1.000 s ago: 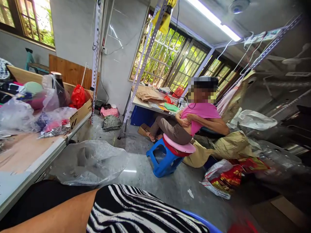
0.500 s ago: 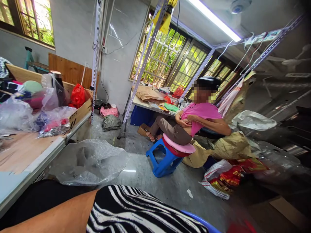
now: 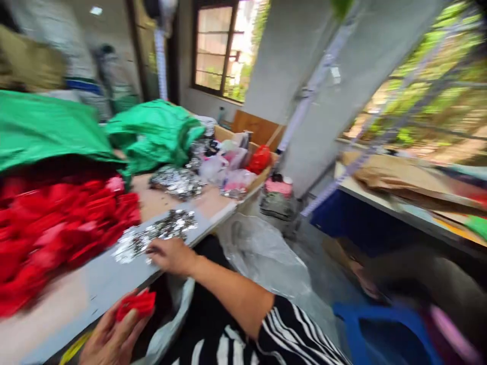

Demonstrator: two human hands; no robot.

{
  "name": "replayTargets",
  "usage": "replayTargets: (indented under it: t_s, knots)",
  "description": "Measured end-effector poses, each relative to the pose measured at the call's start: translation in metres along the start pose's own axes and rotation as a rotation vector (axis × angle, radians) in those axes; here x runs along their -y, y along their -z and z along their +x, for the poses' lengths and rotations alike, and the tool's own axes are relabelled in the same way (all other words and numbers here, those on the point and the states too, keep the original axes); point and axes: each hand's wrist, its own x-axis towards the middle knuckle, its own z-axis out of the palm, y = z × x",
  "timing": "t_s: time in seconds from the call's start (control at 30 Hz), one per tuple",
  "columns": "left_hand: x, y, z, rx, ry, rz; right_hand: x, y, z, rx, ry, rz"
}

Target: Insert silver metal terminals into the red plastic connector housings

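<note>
My right hand (image 3: pixel 171 255) rests on the edge of the table (image 3: pixel 95 284), fingers closed in a pinch on small silver foil pieces (image 3: pixel 152 235) that lie scattered there. My left hand (image 3: pixel 112 337) is low at the table's near edge and holds a small red packet (image 3: pixel 137 303) between thumb and fingers. A big heap of red packets (image 3: pixel 57 223) covers the table to the left. The whole picture is smeared by motion.
Green bags (image 3: pixel 152 132) lie behind the red heap. More silver foil (image 3: pixel 177 181), plastic bags (image 3: pixel 228 167) and a cardboard box sit further along the table. A clear plastic bag (image 3: pixel 262 253) hangs beside my lap. A blue stool (image 3: pixel 380 334) stands at the lower right.
The view has swung left, from the seated person on the stool to the table. Both my hands have come into view, on the foil pieces and the red packet.
</note>
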Motion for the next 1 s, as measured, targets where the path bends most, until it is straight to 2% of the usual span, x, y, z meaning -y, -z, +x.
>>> replayTargets:
  t_s: [0.07,0.13,0.27,0.43,0.7,1.0]
  knots:
    - [-0.006,-0.007,-0.006,-0.084,-0.115,-0.061,-0.001,0.004,-0.001,-0.041,0.047,0.165]
    - [-0.012,-0.013,-0.005,-0.115,-0.238,-0.059,0.002,0.008,-0.002,-0.050,0.070,0.302]
    - [-0.026,-0.014,-0.004,-0.197,-0.442,0.017,0.020,0.015,-0.007,-0.067,0.058,0.397]
    - [-0.033,-0.011,-0.008,-0.271,-0.574,0.141,0.041,0.016,-0.019,-0.049,0.094,0.412]
    - [-0.016,0.000,-0.003,-0.246,-0.795,0.541,0.048,0.001,-0.026,-0.044,0.265,0.343]
    - [-0.012,0.002,-0.007,-0.275,-0.878,0.570,0.047,-0.004,-0.029,-0.052,0.375,0.359]
